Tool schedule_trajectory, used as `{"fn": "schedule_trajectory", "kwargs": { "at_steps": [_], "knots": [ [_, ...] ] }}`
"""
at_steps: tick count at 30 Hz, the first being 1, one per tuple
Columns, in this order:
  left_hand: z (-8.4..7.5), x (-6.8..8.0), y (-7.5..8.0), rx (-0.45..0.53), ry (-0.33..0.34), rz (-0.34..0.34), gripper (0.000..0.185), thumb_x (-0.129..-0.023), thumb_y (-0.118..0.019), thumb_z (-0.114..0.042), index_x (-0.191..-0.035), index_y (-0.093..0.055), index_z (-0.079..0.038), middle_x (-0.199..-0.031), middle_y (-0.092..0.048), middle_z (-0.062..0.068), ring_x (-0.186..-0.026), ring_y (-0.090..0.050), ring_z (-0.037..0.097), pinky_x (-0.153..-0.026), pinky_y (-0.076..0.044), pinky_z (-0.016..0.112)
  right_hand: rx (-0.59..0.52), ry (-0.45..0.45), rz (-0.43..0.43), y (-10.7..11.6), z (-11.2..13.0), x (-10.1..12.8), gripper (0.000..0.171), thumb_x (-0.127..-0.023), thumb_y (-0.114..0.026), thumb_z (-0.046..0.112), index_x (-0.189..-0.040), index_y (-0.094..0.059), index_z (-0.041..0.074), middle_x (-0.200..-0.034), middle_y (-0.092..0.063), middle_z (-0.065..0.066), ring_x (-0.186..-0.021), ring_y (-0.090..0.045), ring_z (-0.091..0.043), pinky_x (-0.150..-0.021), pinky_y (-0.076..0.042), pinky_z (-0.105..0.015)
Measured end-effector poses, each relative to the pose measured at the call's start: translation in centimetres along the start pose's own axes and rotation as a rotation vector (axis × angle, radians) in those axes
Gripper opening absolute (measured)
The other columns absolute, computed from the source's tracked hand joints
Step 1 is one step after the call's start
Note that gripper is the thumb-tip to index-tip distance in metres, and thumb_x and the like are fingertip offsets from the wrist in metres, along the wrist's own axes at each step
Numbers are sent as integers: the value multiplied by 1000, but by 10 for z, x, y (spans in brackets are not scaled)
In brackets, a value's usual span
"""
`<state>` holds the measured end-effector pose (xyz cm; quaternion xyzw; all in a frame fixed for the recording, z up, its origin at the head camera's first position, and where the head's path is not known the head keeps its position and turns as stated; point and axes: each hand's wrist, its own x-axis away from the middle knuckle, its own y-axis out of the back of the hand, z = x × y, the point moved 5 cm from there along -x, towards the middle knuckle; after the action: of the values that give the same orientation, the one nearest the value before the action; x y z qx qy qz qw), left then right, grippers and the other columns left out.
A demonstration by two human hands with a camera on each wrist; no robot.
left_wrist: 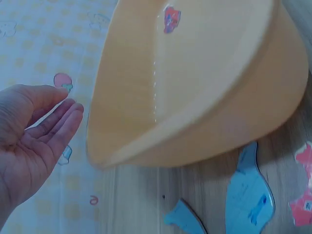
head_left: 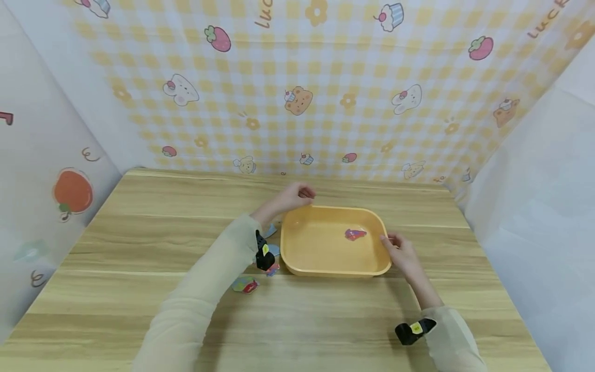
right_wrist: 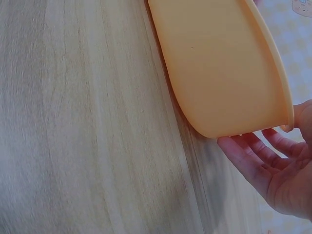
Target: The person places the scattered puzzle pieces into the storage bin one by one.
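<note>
- Sleeves and wrist-worn cameras sat nearest; past them the wooden surface (head_left: 139, 243) carried everything.
- Yellow tub (head_left: 335, 241) stood mid-surface, upright, between the two hands.
- Left hand (head_left: 292, 197) was at the tub's far-left corner, fingers loosely extended, palm open in the left wrist view (left_wrist: 34, 136); just beside the rim, holding nothing, contact unclear.
- Right hand (head_left: 403, 255) was at the tub's right rim, fingers relaxed and spread; in the right wrist view (right_wrist: 273, 170) fingertips lay under or against the rim edge, no firm grip seen.
- One red-and-blue flat piece (head_left: 355, 234) lay inside the tub, right of centre, on the bottom; also seen in the left wrist view (left_wrist: 171, 18).
- Outside, left of the tub: blue fish-shaped pieces (left_wrist: 248, 195), a pink-red piece (left_wrist: 304, 195) at the frame edge, and a multicoloured piece (head_left: 245, 284) nearer the person, all flat on the surface.
- Judged progress: early; one piece in, several loose pieces left outside, neither hand carrying any.
- Checked cartoon-print backdrop (head_left: 297, 93) stood behind the far edge.
</note>
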<state>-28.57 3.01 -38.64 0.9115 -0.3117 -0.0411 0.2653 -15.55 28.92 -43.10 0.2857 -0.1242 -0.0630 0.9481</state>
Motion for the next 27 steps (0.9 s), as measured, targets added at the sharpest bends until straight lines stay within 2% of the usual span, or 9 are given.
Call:
{"fn": "schedule_trajectory", "kwargs": {
  "at_steps": [7,11,15,23,27],
  "knots": [
    [22,15,20,-49,48,-32,31,-89,-56,-3,-117,-52,10,-115,-59,25,-108,-57,34,-96,-49,37,1,-14,11,-1,-1,-1,48,-97,-47,27,-126,-45,-12,-114,-56,-32,-71,-54,0,-57,-48,-15],
    [38,22,29,-69,88,-16,36,-89,-56,-4,-121,-49,12,-117,-57,27,-112,-55,37,-98,-47,40,-5,-16,11,-1,-1,-1,48,-97,-46,27,-126,-45,-12,-114,-55,-32,-70,-53,1,-57,-48,-15],
    [53,30,37,-100,162,10,40,-90,-56,-8,-124,-46,11,-122,-54,28,-116,-53,38,-100,-46,41,-23,-8,13,0,0,0,48,-97,-47,26,-126,-45,-12,-114,-54,-33,-72,-55,-1,-58,-49,-15],
    [67,48,43,-105,236,31,43,-90,-56,-10,-125,-44,11,-127,-50,29,-119,-48,39,-102,-44,43,-45,-19,31,2,-3,1,50,-97,-45,29,-127,-44,-11,-108,-57,-25,-68,-55,1,-58,-51,-16],
    [72,61,47,-124,306,34,45,-90,-56,-12,-128,-41,7,-131,-46,25,-122,-45,38,-104,-40,45,-45,-15,45,-1,-3,1,52,-97,-46,31,-127,-44,-10,-111,-56,-28,-68,-56,1,-58,-52,-17]
  ]
}}
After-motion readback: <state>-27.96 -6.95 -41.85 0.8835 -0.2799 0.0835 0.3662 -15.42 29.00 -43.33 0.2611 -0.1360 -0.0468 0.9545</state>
